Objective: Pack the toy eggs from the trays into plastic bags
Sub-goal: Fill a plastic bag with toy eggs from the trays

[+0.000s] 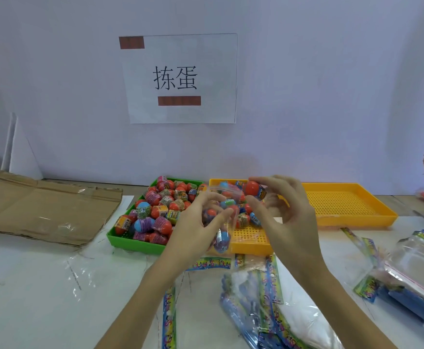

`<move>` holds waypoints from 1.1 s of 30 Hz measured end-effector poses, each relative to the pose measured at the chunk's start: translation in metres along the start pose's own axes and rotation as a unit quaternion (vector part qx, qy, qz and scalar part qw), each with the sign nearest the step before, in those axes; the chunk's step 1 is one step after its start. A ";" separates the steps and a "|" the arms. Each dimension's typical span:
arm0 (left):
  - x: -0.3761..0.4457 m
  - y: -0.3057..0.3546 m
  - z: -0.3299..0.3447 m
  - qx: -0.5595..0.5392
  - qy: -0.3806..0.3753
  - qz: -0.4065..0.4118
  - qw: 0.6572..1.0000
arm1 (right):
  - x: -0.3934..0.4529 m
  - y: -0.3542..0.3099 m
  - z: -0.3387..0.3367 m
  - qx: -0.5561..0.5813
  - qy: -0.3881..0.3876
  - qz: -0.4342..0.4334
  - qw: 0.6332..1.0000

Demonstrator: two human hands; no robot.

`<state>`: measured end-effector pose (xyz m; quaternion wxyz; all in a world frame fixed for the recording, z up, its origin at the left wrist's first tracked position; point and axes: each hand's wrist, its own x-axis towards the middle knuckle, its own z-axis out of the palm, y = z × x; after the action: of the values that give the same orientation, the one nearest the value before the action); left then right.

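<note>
Green tray: heaped with toy eggs, mostly red with printed wrappers, some blue. Yellow tray: perforated floor, a few eggs at its far end. Second yellow tray: to the right. Clear plastic bag: held above the first yellow tray, mouth up, eggs inside. One red egg: at the bag mouth.

head-worn view, facing forward and down, close above the table, toward wall
</note>
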<state>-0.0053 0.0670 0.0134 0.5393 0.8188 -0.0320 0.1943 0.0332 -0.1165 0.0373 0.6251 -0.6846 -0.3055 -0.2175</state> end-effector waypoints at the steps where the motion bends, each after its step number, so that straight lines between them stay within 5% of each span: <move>1: -0.001 0.001 0.002 -0.003 -0.008 0.002 1.000 | -0.001 -0.002 0.001 -0.017 -0.008 -0.021 1.000; 8: -0.005 0.006 0.007 0.017 -0.047 0.045 0.998 | -0.010 0.005 0.004 -0.021 -0.057 0.051 0.997; 33: -0.007 0.006 0.005 0.039 -0.068 0.081 0.994 | -0.010 0.015 -0.002 -0.203 -0.173 -0.045 0.963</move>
<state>-0.0123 0.0590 0.0144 0.4861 0.8453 -0.1269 0.1821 0.0366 -0.1204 0.0205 0.4002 -0.8097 -0.3892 -0.1809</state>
